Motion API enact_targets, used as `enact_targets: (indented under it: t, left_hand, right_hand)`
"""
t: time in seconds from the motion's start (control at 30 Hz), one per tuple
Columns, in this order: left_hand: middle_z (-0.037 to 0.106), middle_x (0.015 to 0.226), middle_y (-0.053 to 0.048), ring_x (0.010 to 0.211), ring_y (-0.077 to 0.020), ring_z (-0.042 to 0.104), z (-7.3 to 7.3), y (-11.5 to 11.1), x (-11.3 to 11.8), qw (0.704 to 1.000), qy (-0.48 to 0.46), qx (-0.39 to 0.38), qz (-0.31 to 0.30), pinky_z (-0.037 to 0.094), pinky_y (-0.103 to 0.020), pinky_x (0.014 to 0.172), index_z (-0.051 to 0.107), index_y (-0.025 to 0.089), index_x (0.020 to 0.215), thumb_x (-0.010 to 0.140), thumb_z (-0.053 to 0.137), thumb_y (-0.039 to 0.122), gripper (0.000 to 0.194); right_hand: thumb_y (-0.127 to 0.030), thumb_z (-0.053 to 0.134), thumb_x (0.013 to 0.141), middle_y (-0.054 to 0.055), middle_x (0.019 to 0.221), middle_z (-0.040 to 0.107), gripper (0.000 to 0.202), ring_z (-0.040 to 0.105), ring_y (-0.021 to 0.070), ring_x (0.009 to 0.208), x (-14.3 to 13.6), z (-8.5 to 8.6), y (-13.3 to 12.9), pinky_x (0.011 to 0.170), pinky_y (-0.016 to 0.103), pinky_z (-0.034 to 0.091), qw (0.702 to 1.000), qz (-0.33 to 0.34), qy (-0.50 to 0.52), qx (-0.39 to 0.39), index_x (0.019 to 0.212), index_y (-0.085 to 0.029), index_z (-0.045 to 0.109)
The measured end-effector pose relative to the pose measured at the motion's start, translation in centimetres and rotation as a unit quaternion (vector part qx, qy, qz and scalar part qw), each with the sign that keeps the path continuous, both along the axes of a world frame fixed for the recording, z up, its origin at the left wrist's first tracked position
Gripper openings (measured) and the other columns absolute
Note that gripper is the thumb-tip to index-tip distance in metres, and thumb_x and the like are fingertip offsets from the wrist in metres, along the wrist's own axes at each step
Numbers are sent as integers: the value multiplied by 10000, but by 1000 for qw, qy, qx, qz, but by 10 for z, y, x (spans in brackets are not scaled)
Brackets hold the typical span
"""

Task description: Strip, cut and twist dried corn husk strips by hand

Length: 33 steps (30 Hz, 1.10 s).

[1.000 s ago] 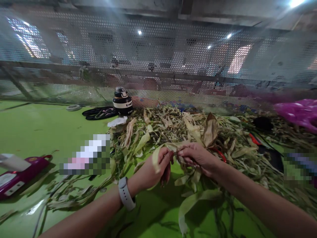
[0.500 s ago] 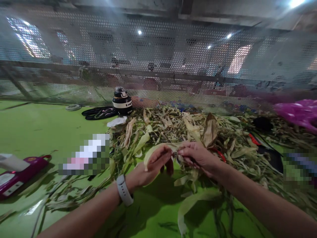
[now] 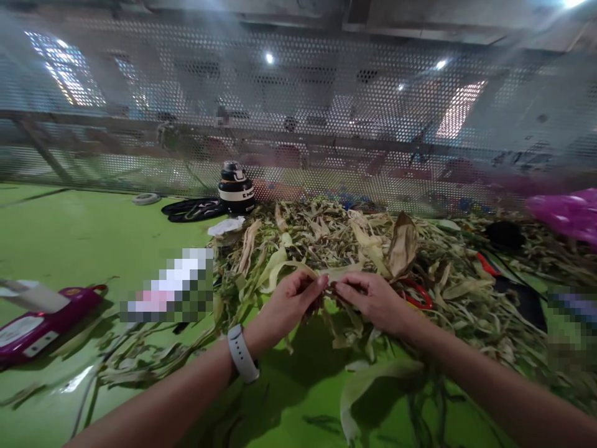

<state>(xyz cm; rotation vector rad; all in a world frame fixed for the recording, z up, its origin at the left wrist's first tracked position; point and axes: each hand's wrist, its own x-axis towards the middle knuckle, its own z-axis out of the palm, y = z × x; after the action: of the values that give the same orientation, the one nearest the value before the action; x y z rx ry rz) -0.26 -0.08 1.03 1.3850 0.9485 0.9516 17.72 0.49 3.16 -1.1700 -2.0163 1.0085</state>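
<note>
My left hand (image 3: 284,308), with a pale watch strap at the wrist, is closed in a pinch on a pale corn husk strip (image 3: 344,270). Facing it, my right hand (image 3: 375,302) pinches the same husk, thumb against fingers, a small gap from the left fingertips. The strip arches behind both hands, and its ends are partly hidden by the fingers. Under the hands hang loose husk pieces (image 3: 352,336). A broad curled husk (image 3: 368,386) lies nearer me on the green table (image 3: 298,379). Behind is a heap of dry husks (image 3: 321,233).
A black bottle (image 3: 236,193) stands by the perforated screen (image 3: 298,106). At left lies a purple power strip (image 3: 56,320). Red loops (image 3: 422,294), perhaps scissor handles, show beside my right wrist. A purple plastic bag (image 3: 569,211) lies far right.
My left hand has turned from stretched fingers to a pinch close to the right fingertips. The husk strip that draped over its back now lies behind the fingers. The view has shifted slightly.
</note>
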Motion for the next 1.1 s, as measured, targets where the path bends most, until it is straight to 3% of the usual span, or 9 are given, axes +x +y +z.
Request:
enact_targets:
  t: [0.43,0.6,0.8,1.1]
  left_hand:
    - [414,469,96,381,-51,321,7,-1,-2,1000,-4,-23,4,241,-163,358,426,194,759,817,516,374,209]
    - [401,499,87,416,-55,333,11,1,-4,1000,2,-28,-3,226,-166,387,520,173,884,790,534,354,205]
    - [345,455,82,414,-53,270,8,3,-5,999,50,-4,-5,185,-191,392,519,163,643,773,548,463,328]
    - [362,457,80,426,-59,284,9,2,-6,998,65,9,-22,181,-200,401,491,169,616,771,546,484,356]
  right_hand:
    - [-324,457,859,-17,620,453,267,416,114,609,-3,1,-6,578,225,351,999,0,-23,47,653,-164,516]
    - [-308,454,866,-7,650,496,246,450,117,630,-2,0,-5,596,227,368,996,-2,-34,80,685,-163,536]
    - [-285,441,876,-17,611,464,268,434,110,599,-3,1,-5,574,219,360,991,-3,-45,129,638,-171,486]
    - [-276,447,883,-2,666,533,236,474,121,638,2,-1,1,610,238,394,986,-16,-60,153,707,-163,555]
